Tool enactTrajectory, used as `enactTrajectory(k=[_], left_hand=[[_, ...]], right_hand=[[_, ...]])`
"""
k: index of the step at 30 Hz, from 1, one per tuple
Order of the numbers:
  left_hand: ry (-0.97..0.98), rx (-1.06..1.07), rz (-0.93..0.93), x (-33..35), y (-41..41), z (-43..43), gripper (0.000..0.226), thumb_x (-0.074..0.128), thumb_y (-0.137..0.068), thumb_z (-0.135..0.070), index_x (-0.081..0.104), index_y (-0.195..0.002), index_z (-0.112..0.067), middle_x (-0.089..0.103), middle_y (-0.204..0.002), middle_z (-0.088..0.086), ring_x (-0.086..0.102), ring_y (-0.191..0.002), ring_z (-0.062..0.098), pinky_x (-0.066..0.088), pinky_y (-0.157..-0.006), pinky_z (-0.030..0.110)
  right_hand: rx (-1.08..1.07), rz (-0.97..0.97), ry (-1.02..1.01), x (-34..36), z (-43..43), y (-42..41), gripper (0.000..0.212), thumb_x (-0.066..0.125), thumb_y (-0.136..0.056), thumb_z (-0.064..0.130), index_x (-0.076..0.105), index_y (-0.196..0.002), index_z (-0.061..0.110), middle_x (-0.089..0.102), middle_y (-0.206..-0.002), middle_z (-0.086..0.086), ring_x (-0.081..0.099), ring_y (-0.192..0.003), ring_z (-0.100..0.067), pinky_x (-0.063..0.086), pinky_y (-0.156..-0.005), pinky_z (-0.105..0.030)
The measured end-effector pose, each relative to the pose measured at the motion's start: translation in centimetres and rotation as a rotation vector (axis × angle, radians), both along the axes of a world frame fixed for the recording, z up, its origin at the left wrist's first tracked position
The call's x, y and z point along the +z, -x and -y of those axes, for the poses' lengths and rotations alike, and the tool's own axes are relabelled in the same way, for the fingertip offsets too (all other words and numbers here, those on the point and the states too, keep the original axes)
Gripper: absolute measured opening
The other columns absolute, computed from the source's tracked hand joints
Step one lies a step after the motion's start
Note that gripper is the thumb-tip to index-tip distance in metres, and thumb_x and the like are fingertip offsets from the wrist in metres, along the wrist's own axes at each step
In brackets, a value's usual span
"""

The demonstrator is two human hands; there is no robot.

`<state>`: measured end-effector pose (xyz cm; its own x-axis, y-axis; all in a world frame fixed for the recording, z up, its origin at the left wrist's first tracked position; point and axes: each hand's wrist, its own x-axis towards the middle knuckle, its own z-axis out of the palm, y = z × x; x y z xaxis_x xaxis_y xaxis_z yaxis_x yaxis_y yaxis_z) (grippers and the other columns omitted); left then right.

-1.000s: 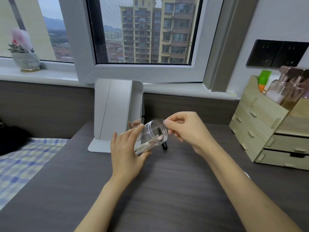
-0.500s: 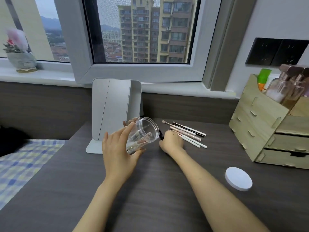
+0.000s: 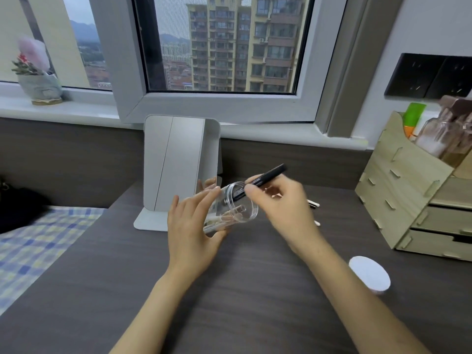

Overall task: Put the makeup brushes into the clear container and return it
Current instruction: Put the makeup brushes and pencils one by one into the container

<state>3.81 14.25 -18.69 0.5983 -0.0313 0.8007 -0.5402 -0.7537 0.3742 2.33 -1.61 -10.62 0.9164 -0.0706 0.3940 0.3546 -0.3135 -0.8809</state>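
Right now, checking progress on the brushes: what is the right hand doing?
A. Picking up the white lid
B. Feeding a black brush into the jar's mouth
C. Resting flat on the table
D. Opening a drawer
B: the right hand pinches a black brush with its lower end at the mouth of the tilted jar, which the left hand holds.

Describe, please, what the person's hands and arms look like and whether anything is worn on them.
Both forearms are bare up to the frame edge, with no sleeves in view. The left hand and right hand show no gloves, rings, watch or bracelet. Nails look short and unpainted.
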Motion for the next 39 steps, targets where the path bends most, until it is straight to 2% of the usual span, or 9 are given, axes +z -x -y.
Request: enactTrajectory(k=[5,9,11,14,17,31,35,37,39], left_hand=[[-0.003,-0.031,0.049,-0.1,0.2,0.0,0.069,0.076,-0.067,-0.025,0.045,-0.128,-0.023,0.056,-0.122,-0.002,0.049,-0.112,0.015,0.026,-0.108,0.050],[-0.013,-0.019,0.052,-0.4,0.0,-0.1,0.073,0.076,-0.064,-0.025,0.044,-0.130,-0.024,0.057,-0.121,-0.001,0.050,-0.110,0.017,0.027,-0.107,0.052],[-0.016,-0.003,0.048,-0.6,-0.2,-0.1,0.073,0.076,-0.062,-0.025,0.046,-0.129,-0.022,0.059,-0.120,0.002,0.050,-0.108,0.018,0.027,-0.106,0.054],[-0.013,0.031,0.020,-0.6,-0.4,-0.2,0.071,0.076,-0.062,-0.028,0.049,-0.127,-0.019,0.062,-0.116,0.005,0.050,-0.103,0.021,0.026,-0.106,0.052],[-0.037,0.045,0.014,-0.7,-0.6,-0.2,0.072,0.079,-0.062,-0.026,0.050,-0.127,-0.018,0.063,-0.114,0.007,0.051,-0.102,0.023,0.027,-0.104,0.054],[-0.115,0.014,-0.004,-0.8,-0.4,0.0,0.071,0.073,-0.063,-0.026,0.046,-0.129,-0.022,0.060,-0.121,0.005,0.052,-0.105,0.025,0.024,-0.107,0.051],[-0.117,0.025,-0.002,-1.0,-0.5,-0.1,0.077,0.079,-0.060,-0.020,0.046,-0.130,-0.023,0.060,-0.121,0.005,0.052,-0.105,0.025,0.023,-0.108,0.052],[-0.111,0.031,-0.005,-1.0,-0.6,-0.1,0.080,0.080,-0.059,-0.020,0.045,-0.130,-0.023,0.060,-0.120,0.004,0.051,-0.105,0.024,0.023,-0.107,0.053],[-0.126,0.023,-0.001,-1.0,-0.6,0.1,0.081,0.080,-0.059,-0.019,0.043,-0.131,-0.024,0.061,-0.119,0.005,0.051,-0.106,0.024,0.024,-0.107,0.054]], right_hand=[[-0.075,0.109,0.387,-1.7,-0.2,0.7,0.009,0.066,-0.077,0.033,0.067,-0.080,0.024,0.046,-0.072,0.010,0.045,-0.070,-0.006,0.033,-0.061,-0.020],[0.090,-0.022,-0.031,-2.3,1.4,0.5,0.019,0.071,-0.077,0.015,0.070,-0.087,0.031,0.048,-0.071,0.009,0.041,-0.065,-0.003,0.038,-0.062,-0.015],[-0.024,-0.023,-0.204,-3.0,2.8,-0.2,0.017,0.070,-0.078,0.008,0.071,-0.081,0.025,0.057,-0.072,0.003,0.047,-0.064,-0.005,0.042,-0.061,-0.014],[-0.495,-0.056,0.333,-5.6,6.4,-2.6,0.013,0.061,-0.086,0.015,0.073,-0.089,0.013,0.069,-0.089,-0.008,0.059,-0.082,-0.022,0.046,-0.072,-0.032],[-0.605,-0.245,0.829,-8.1,9.3,-4.8,0.026,0.049,-0.092,0.022,0.070,-0.103,0.011,0.065,-0.107,-0.013,0.052,-0.101,-0.034,0.044,-0.080,-0.036],[-0.305,-0.426,1.151,-7.3,10.6,-7.9,0.021,0.049,-0.088,0.003,0.064,-0.102,0.004,0.063,-0.116,-0.020,0.058,-0.108,-0.038,0.048,-0.082,-0.035],[-0.371,-0.392,0.976,-5.5,10.4,-6.0,0.016,0.052,-0.084,0.006,0.060,-0.096,0.000,0.065,-0.103,-0.019,0.061,-0.096,-0.038,0.044,-0.072,-0.033],[-0.377,-0.280,0.546,-4.5,10.0,-4.3,0.003,0.056,-0.081,0.005,0.056,-0.083,0.005,0.068,-0.078,-0.008,0.065,-0.072,-0.028,0.047,-0.059,-0.027],[-0.192,-0.142,-0.139,-3.2,8.3,-1.8,0.015,0.053,-0.082,-0.006,0.051,-0.076,0.008,0.067,-0.060,-0.002,0.068,-0.056,-0.022,0.052,-0.048,-0.020]])
